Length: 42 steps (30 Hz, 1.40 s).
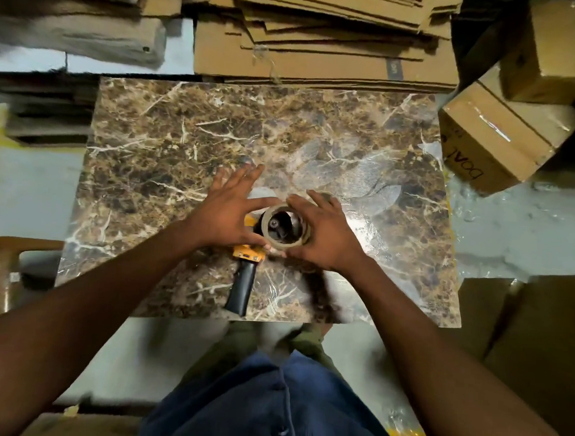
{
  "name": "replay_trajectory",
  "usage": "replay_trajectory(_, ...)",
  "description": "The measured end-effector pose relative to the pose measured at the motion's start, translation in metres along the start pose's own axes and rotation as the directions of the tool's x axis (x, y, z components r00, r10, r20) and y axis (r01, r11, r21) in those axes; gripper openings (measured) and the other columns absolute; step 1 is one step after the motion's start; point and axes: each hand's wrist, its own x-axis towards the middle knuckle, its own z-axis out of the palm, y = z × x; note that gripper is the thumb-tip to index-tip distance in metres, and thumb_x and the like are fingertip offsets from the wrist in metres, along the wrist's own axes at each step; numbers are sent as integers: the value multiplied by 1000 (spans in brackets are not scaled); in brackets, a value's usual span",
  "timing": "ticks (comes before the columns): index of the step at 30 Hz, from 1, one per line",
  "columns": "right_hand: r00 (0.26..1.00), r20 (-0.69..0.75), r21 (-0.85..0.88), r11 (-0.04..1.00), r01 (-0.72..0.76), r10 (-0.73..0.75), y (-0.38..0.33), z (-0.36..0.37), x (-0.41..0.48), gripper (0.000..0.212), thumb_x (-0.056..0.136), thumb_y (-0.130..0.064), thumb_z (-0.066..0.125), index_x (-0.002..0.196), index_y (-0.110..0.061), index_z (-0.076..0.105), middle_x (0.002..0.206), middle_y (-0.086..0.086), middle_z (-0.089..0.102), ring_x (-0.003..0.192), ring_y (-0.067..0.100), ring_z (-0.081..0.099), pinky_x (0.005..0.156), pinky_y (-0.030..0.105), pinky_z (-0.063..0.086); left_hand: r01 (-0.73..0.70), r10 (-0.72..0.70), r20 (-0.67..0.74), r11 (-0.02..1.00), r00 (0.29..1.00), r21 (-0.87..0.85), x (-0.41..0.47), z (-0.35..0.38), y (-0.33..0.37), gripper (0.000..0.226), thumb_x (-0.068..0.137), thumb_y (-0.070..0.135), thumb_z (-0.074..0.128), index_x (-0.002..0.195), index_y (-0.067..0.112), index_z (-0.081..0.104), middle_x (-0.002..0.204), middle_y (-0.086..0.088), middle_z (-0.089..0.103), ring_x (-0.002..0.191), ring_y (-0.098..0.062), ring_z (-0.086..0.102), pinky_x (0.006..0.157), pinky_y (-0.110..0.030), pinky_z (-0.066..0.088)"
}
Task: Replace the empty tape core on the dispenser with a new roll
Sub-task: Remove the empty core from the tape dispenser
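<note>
A yellow tape dispenser (249, 253) with a black handle lies on the brown marble-patterned table (170, 145), handle pointing toward me. A brown cardboard ring (267, 241), thin-walled like a tape core, sits around the dispenser's black hub. My right hand (325, 233) grips this ring from the right, fingers curled over its top rim. My left hand (231, 211) is on the left side, thumb and forefinger touching the ring, other fingers spread over the table. The dispenser's front end is hidden under my hands.
Flattened cardboard sheets (325, 46) are stacked behind the table. Taped cartons (496, 138) sit at the right, more boxes (520, 330) at the near right. Bits of clear tape (358, 178) lie stuck on the tabletop. A plastic chair (0, 269) is at the left.
</note>
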Motion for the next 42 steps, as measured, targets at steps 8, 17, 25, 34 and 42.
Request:
replay_trajectory(8,993,120,-65,998,12,-4,-10,18,34,108,62,-57,85,156,-27,40,163,-7,41,157,23,21,126,59,9,99,-98,81,995,992,-7,-10,2,-20,103,71,89,68,161,53,33,180,-3,-7,165,-34,-5,127,-67,-7)
replay_trajectory(17,993,118,-89,996,-3,13,0,16,30,106,66,-59,84,156,-30,37,163,-7,42,156,23,24,125,59,14,83,-65,118,985,991,-154,-1,10,-18,104,75,80,74,164,47,30,180,-4,5,164,-30,17,128,-66,15)
replay_trajectory(25,984,175,-59,998,-14,24,-3,12,33,106,72,-50,85,160,-28,31,165,-2,37,157,24,21,126,57,9,101,-62,121,931,991,-350,-2,32,-27,107,68,100,54,162,59,20,176,-5,27,162,-30,23,128,-59,25)
replay_trajectory(34,965,258,-86,996,-33,54,4,22,46,110,73,-53,86,161,-27,26,168,-4,31,159,23,16,126,57,5,215,-163,274,961,948,-173,10,20,-19,102,79,73,77,163,54,23,180,0,-6,165,-32,-5,128,-70,7)
replay_trajectory(42,962,241,-151,985,-89,124,17,44,37,114,74,-59,83,161,-27,17,169,-3,28,160,22,13,128,59,4,223,-196,241,971,951,-91,13,27,0,98,84,66,76,164,55,20,180,-5,-8,165,-36,-3,127,-69,13)
